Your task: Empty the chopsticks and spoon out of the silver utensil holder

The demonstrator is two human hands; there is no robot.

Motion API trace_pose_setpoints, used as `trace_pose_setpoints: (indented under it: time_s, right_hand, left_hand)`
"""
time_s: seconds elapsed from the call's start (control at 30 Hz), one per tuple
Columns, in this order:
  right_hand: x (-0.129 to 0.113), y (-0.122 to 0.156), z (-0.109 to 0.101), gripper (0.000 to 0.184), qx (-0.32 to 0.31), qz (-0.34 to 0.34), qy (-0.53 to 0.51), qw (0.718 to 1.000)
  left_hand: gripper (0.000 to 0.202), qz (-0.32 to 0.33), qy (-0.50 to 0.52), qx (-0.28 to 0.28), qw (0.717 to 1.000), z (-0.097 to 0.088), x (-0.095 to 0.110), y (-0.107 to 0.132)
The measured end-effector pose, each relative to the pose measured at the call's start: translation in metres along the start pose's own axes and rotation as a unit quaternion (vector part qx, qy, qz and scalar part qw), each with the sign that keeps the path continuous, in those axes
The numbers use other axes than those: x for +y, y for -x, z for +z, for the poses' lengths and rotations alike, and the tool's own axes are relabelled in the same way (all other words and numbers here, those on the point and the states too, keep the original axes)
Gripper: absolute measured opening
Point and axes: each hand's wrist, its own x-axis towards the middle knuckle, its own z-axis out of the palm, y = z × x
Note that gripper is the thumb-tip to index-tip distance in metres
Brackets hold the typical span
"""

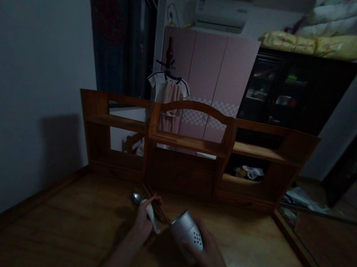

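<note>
My left hand (pixel 145 219) is closed around a white spoon (pixel 152 218) over the wooden tabletop. Just beyond its fingers shows the shiny bowl of a metal spoon (pixel 135 198), whose handle is hidden. Several brown chopsticks (pixel 161 214) run slantwise behind the hand; whether the fingers also grip them I cannot tell. To the right, my right hand (pixel 204 248) wraps around a silver utensil holder (pixel 186 228) with small round holes in its side. The holder is tilted, its mouth towards the upper left, near the chopstick ends.
A low wooden shelf unit (pixel 190 144) stands along the far edge of the table (pixel 80 217). White plastic bags (pixel 252 173) sit in its right compartment. A wall (pixel 29 79) borders the left side, and a raised wooden rim (pixel 301 261) runs along the right.
</note>
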Motion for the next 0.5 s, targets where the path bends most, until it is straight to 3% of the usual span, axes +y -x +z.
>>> trace_pose_setpoints:
  time_s: [0.17, 0.3, 0.4, 0.5]
  right_hand:
    - [0.001, 0.000, -0.001, 0.072, -0.011, -0.047, 0.007, 0.999]
    - [0.010, -0.002, 0.003, 0.074, 0.020, -0.022, -0.013, 0.999]
    - [0.015, -0.004, 0.006, 0.071, 0.043, -0.007, -0.050, 0.998]
    - [0.014, -0.004, 0.005, 0.067, 0.059, -0.016, -0.089, 0.994]
  left_hand:
    - [0.014, -0.046, 0.039, -0.064, 0.996, 0.007, 0.011, 0.001]
    - [0.013, -0.051, 0.055, -0.106, 0.991, 0.020, 0.028, 0.011]
    - [0.014, -0.048, 0.044, -0.136, 0.989, 0.026, 0.049, 0.024]
    - [0.016, -0.045, -0.070, -0.157, 0.984, 0.022, 0.082, 0.039]
